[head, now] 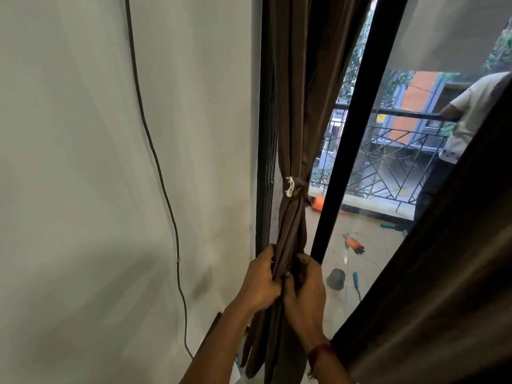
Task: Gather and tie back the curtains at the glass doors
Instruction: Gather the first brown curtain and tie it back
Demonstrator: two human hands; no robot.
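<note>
– Left hand and right hand: what are they doing?
– Both are clamped on the brown curtain, fingers curled round its gathered folds. They sit side by side and touch, the left on the bundle's left edge, the right on its right edge. A red thread circles the right wrist.
– Where does that curtain hang?
– At the left edge of the glass doors, between the dark side frame and the black door post. It falls from the top in wide folds and narrows to a tight rope.
– Is it tied?
– Yes. A knot of the same brown cloth cinches it, well above the hands, with a frayed white scrap sticking out on its left. Below the hands the cloth hangs loose in long strips.
– Any other curtain?
– A second brown curtain slants across the lower right, close to the camera, not gathered.
– And the room?
– A plain pale wall fills the left half, with a thin dark cable running down it.
– Through the glass?
– A tiled balcony floor with an orange glove, a grey cap-like thing and a teal-handled tool. A black metal railing runs along the far edge, and a person in a light shirt stands at it. Buildings and greenery lie beyond.
</note>
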